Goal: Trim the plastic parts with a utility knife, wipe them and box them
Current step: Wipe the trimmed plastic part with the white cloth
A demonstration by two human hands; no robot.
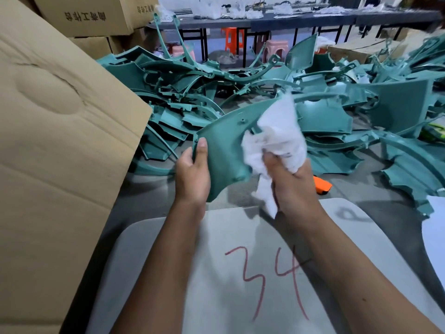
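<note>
Head view: the left hand [192,174] is gripping a teal plastic panel [224,150] by its near edge, thumb lying on the face, steadying it upright above the grey seat [240,261] so the surface is facing the cloth. The right hand [292,186] is clutching a bunched white rag [277,138] and pressing it against the panel's right side, likely wiping. More teal parts are lying heaped on the floor [240,191] beyond. An orange utility knife [322,185] is lying just right of the right hand. A cardboard box flap [60,141] is standing left, near for boxing.

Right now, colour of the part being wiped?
Teal green plastic part, head view.
</note>
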